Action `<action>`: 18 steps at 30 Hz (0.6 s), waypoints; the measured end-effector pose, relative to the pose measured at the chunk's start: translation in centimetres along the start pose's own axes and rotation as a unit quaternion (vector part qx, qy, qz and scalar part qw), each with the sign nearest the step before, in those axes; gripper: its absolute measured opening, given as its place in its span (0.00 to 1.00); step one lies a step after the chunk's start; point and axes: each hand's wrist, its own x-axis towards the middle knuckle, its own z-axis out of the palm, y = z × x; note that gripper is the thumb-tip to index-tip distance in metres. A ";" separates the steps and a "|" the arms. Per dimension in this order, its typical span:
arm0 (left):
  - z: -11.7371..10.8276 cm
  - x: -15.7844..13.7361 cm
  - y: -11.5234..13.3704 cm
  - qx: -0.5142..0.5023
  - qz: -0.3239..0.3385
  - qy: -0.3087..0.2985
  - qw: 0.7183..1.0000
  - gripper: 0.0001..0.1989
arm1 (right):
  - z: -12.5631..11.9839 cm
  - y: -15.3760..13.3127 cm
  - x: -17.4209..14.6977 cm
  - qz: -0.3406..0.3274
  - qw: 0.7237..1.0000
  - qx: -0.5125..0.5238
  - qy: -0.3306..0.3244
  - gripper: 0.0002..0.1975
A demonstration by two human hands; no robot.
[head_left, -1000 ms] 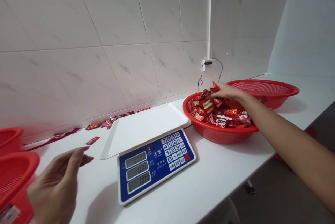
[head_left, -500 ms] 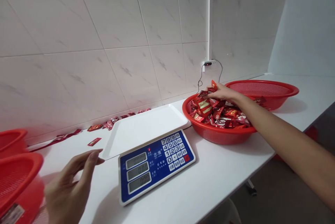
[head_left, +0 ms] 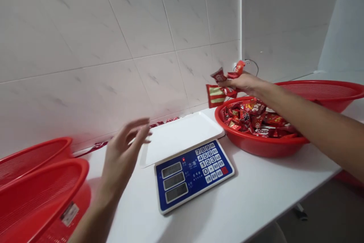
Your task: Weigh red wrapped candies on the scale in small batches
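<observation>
My right hand (head_left: pixel 244 83) is raised above the left rim of a red basket (head_left: pixel 250 145) full of red candy packets (head_left: pixel 257 118) and grips a handful of those packets (head_left: pixel 223 85), some dangling below the fingers. My left hand (head_left: pixel 125 155) hovers open, fingers spread, over the white counter just left of a digital scale (head_left: pixel 187 159). The scale has a white tray (head_left: pixel 179 135) with nothing on it and a blue keypad panel with three displays.
A second red basket (head_left: pixel 327 91) sits behind the full one at the right. Two stacked red baskets (head_left: pixel 34 182) stand at the left edge. Loose red packets (head_left: pixel 165 121) lie along the tiled wall. A wall socket with a cable (head_left: pixel 251 63) is behind my right hand.
My right hand has lifted out of the basket with a handful of candy packets. My left hand has risen and moved right toward the scale. The camera has turned right.
</observation>
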 end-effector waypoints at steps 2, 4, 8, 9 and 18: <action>1.0 2.7 2.2 0.045 0.021 -0.074 0.996 0.21 | 4.0 -1.8 0.2 0.027 0.998 0.050 -0.027 0.12; 2.3 4.8 2.8 0.103 0.001 -0.097 0.990 0.26 | 8.5 -2.7 -0.1 0.034 0.995 0.083 -0.042 0.12; 4.6 6.3 0.5 0.143 0.002 -0.135 0.980 0.10 | 14.9 -1.4 -1.6 0.059 0.985 0.135 -0.089 0.11; 5.0 6.2 -0.3 0.159 0.008 -0.133 0.978 0.07 | 15.6 -0.7 -1.9 0.051 0.988 0.116 -0.092 0.11; 4.5 5.0 -1.9 0.321 0.055 -0.142 0.935 0.04 | 14.3 2.0 -3.5 0.041 0.994 -0.030 -0.094 0.11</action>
